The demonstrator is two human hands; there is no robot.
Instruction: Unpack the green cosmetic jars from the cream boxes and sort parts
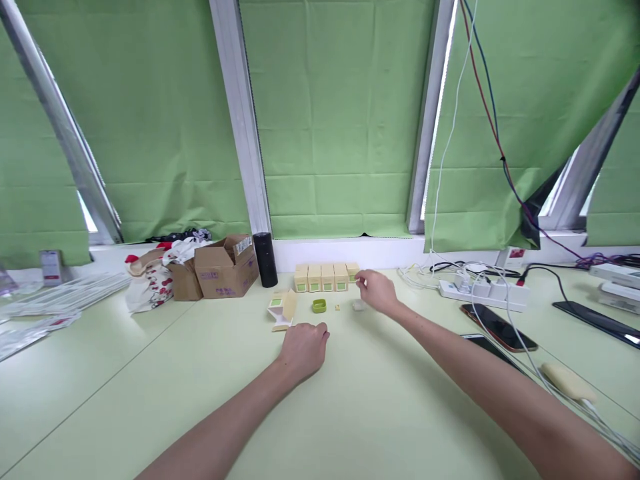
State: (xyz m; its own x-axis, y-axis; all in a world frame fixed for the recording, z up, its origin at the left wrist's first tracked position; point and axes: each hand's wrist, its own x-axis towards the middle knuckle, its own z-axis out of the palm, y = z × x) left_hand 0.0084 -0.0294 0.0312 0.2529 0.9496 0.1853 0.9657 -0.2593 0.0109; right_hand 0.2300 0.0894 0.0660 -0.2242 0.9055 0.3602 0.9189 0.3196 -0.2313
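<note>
My left hand (pixel 305 348) rests on the pale green table (pixel 350 413), fingers curled loosely under, nothing visible in it. Just beyond it lies an opened small cream box (pixel 283 310) with its flap out. My right hand (pixel 376 291) reaches to the right end of a row of several small cream boxes (pixel 325 277) with green labels, its fingertips pinched at the last box (pixel 353 271). Between the hands lie a small green round case (pixel 319 306), a tiny yellow piece (pixel 337 307) and a small whitish object (pixel 358 305).
A black cylinder (pixel 265 259) and open cardboard boxes (pixel 225 267) stand at the back left, with a patterned bag (pixel 147 283). A power strip (pixel 483 292) with cables, phones (pixel 497 327) and a dark tablet (pixel 595 322) lie to the right. Green blinds hang behind.
</note>
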